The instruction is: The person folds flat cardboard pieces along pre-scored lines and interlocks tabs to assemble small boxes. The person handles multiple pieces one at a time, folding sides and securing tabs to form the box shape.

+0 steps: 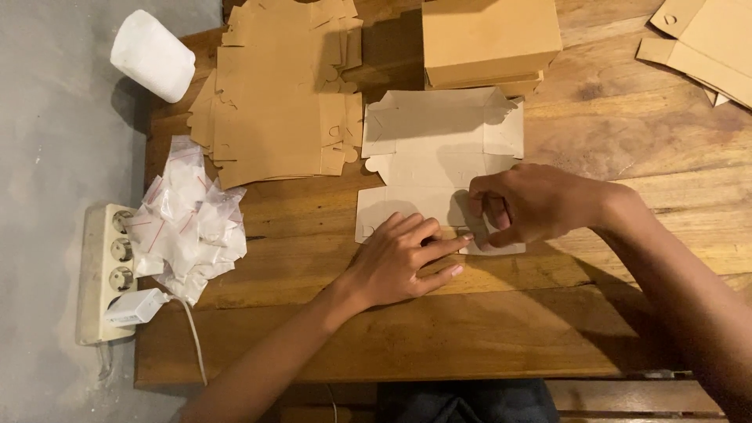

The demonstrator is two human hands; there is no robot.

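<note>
On the table's [470,345] middle lies an unfolded box blank [439,160], pale inner face up, flat, long axis running away from the person, top flaps toward the far edge, near panel toward the hands. Left hand [395,262] rests palm down on the blank's near edge, fingers [446,249] stretched flat and close together, pressing the card, gripping nothing. Right hand [533,204] sits on the near right corner, fingers curled, thumb and forefinger pinching a small flap of the blank there. Beyond the blank stands a stack of folded boxes [489,39]; to its left, touching it, a pile of brown blanks [274,102]; more blanks [705,43] at far right. Near the left edge lies a heap of small clear bags [188,223]. Table is bare planked wood, warm light. Grey floor [55,141] at left carries a power strip [106,270] with a white charger [135,307], and a white jar [153,55].
</note>
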